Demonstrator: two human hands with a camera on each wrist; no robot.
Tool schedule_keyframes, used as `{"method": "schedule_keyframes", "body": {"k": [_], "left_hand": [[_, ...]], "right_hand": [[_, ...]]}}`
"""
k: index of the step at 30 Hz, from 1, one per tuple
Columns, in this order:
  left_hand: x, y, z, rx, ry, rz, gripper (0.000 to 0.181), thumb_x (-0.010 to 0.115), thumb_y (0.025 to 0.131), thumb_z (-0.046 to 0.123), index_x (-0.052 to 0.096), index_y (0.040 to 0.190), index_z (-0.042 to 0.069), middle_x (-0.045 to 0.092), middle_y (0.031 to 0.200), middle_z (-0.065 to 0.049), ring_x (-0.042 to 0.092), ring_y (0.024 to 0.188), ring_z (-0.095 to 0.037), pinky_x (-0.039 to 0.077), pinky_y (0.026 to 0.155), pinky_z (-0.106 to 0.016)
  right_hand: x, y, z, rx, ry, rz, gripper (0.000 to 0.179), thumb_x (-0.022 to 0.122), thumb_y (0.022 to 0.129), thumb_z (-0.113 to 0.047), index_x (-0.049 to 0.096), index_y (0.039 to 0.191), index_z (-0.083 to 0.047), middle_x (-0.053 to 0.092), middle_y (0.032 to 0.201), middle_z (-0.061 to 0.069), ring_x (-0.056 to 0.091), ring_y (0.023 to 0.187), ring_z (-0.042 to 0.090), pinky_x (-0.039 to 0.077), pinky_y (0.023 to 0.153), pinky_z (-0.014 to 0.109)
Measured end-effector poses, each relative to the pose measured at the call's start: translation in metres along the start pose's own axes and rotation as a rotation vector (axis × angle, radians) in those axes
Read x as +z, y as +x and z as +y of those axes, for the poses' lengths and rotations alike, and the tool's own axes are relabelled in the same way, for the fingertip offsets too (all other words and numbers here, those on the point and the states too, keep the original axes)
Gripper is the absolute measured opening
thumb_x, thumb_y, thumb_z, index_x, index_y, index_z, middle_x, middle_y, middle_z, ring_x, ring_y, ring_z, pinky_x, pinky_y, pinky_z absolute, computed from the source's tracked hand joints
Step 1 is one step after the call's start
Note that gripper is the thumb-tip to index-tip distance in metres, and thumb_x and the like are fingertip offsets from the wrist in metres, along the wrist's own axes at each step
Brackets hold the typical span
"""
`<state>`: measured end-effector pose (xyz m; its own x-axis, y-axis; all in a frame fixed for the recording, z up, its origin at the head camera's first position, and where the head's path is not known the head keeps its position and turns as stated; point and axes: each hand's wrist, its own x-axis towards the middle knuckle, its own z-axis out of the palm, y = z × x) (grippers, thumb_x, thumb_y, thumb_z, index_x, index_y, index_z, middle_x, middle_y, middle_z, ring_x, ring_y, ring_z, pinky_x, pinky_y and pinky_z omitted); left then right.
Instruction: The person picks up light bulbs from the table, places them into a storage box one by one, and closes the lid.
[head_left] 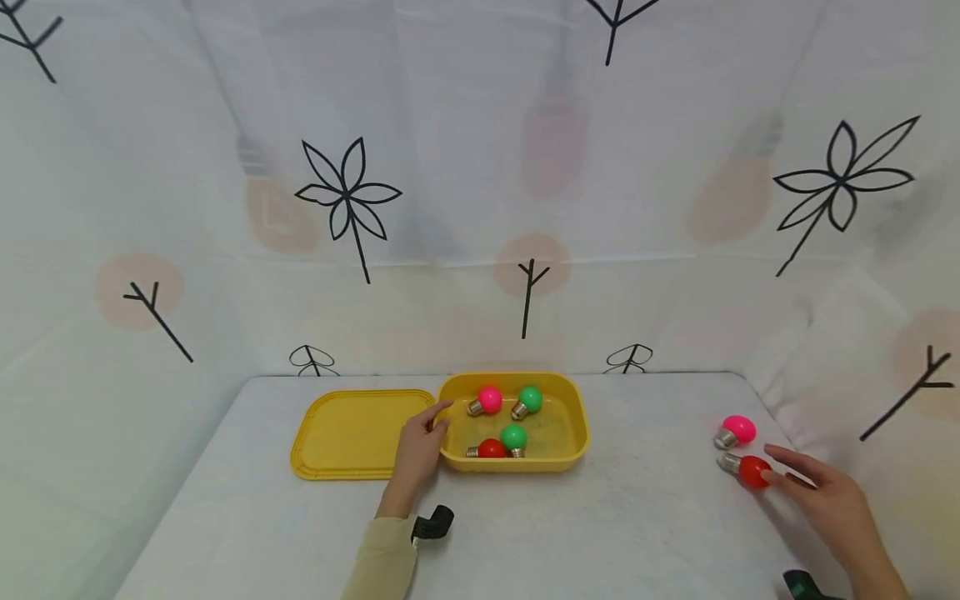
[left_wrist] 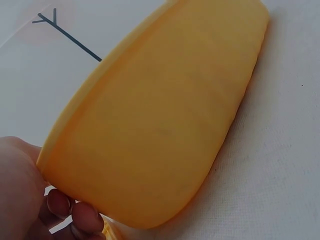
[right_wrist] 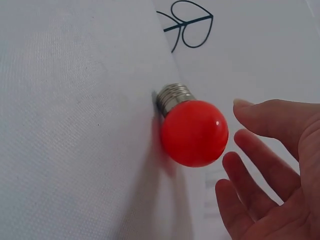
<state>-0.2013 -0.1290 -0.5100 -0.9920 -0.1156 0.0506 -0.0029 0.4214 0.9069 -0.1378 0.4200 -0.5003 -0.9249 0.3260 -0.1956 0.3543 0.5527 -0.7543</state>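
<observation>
A deep yellow container (head_left: 566, 464) stands in the middle of the table, with several bulbs in it: pink (head_left: 490, 399), green and red (head_left: 492, 448). My left hand (head_left: 417, 447) grips its left rim; the left wrist view shows the thumb over the rim and fingertips against the outer wall (left_wrist: 160, 125). At the right lies a red light bulb (head_left: 754, 472) with a metal screw base, just in front of a pink bulb (head_left: 739, 429). Beside the red bulb hovers my right hand (head_left: 832, 508), its fingers spread and apart from the bulb (right_wrist: 195, 134) in the right wrist view.
A flat yellow tray (head_left: 348, 433) lies left of the container, partly behind the left hand. White printed cloth (head_left: 465, 200) hangs behind the table (head_left: 637, 517) and along its sides, close to the right hand.
</observation>
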Motion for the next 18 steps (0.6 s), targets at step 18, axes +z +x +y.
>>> {"method": "schedule_keyframes", "body": {"k": [18], "left_hand": [[-0.0006, -0.0004, 0.001, -0.011, -0.012, -0.008, 0.033, 0.059, 0.099, 0.009, 0.068, 0.13, 0.016, 0.049, 0.086, -0.006, 0.047, 0.08, -0.02, 0.036, 0.061, -0.026]], "right_hand": [[0.0055, 0.0044, 0.0038, 0.074, 0.047, -0.057, 0.066, 0.069, 0.095, -0.027, 0.041, 0.148, 0.001, 0.033, 0.15, 0.032, 0.03, 0.133, 0.052, 0.051, 0.088, 0.051]]}}
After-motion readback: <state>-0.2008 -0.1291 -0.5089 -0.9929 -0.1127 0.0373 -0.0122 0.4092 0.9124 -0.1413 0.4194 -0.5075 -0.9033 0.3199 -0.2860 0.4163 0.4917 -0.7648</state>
